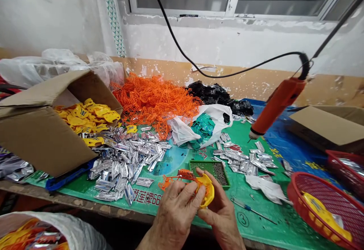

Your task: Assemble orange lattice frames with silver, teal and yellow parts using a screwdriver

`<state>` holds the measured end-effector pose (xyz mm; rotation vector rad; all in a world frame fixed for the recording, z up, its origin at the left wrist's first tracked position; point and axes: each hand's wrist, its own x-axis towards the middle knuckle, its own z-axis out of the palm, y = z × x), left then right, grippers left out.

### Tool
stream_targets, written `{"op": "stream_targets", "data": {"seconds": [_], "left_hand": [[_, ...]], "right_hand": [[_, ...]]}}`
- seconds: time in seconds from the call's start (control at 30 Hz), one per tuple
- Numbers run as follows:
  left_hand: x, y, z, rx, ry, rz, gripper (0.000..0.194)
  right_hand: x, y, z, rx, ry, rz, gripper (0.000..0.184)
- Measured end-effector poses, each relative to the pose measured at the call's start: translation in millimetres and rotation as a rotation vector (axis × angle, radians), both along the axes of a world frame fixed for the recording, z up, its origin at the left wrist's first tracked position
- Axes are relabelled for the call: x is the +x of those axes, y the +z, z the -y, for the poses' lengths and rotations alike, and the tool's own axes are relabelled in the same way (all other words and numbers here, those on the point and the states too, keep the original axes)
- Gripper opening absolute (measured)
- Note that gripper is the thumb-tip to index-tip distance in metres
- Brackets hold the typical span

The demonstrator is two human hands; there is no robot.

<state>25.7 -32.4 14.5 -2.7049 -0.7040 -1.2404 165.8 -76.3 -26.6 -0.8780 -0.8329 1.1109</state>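
**A:** Head view, and both hands are working right at the table's front edge! The left hand [174, 214] has its fingers closed on a yellow plastic piece [207, 191], right where an orange plastic runner [179, 175] joins it.

**B:** And the right hand [220, 216]?

**A:** Grasping that same piece from beneath, thumb up against its rim. The piece sits between both hands, above the table.

**B:** What's around them?

**A:** A green mesh tray [212, 170] of small dark bits just beyond, silver foil packets [122, 166] on a green printed mat [273, 219], and a red plastic basket [324, 212] off to the right!
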Motion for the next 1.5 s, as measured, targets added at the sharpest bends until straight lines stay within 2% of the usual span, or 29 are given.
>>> {"op": "stream_targets", "data": {"seconds": [0.23, 0.4, 0.5, 0.6, 0.63, 0.7, 0.8, 0.87, 0.9, 0.97, 1.07, 1.23, 1.4, 1.5], "left_hand": [[-3, -0.2, -2, -0.073, -0.075, -0.037, 0.037], [-5, -3.9, 0, -0.188, -0.120, -0.076, 0.056], [-4, -5.4, 1, -0.266, -0.134, -0.028, 0.059], [-8, 0.7, -1, -0.366, -0.211, 0.107, 0.047], [-10, 4.8, -2, -0.456, -0.246, 0.151, 0.041], [-16, 14.3, -4, -0.739, -0.300, 0.214, 0.029], [-23, 21.5, -7, -1.303, -0.323, 0.310, 0.022], [-25, 17.3, -9, -1.657, -0.306, 0.466, 0.031], [-25, 13.0, -10, -1.784, -0.289, 0.551, 0.036], [-23, 3.2, -12, -1.921, -0.255, 0.672, 0.040], [-19, -6.6, -14, -2.009, -0.209, 0.734, 0.044], [-14, -10.3, -16, -2.077, -0.170, 0.710, 0.049], [-15, -16.7, -15, -2.100, -0.201, 0.626, 0.034], [-14, -19.4, -14, -2.114, -0.202, 0.652, 0.033]], "right_hand": [[2, -0.9, 1, -0.010, -0.011, 0.042, 0.070], [1, 1.2, 4, -0.045, -0.038, 0.133, 0.071], [1, 5.7, 5, -0.052, -0.083, 0.263, 0.069], [6, 16.6, 3, -0.057, -0.103, 0.467, 0.065], [9, 21.2, 1, -0.070, -0.075, 0.520, 0.063], [14, 29.9, -5, -0.115, 0.035, 0.536, 0.056], [14, 37.0, -15, -0.216, 0.189, 0.329, 0.048], [9, 38.0, -20, -0.282, 0.225, 0.200, 0.045], [6, 38.0, -21, -0.308, 0.229, 0.174, 0.044], [2, 37.6, -21, -0.343, 0.237, 0.169, 0.042], [0, 36.0, -18, -0.365, 0.245, 0.187, 0.043], [2, 24.0, -13, -0.375, 0.226, 0.256, 0.044], [2, 6.8, -10, -0.373, 0.182, 0.367, 0.042], [2, 2.3, -8, -0.364, 0.156, 0.440, 0.038]]}}
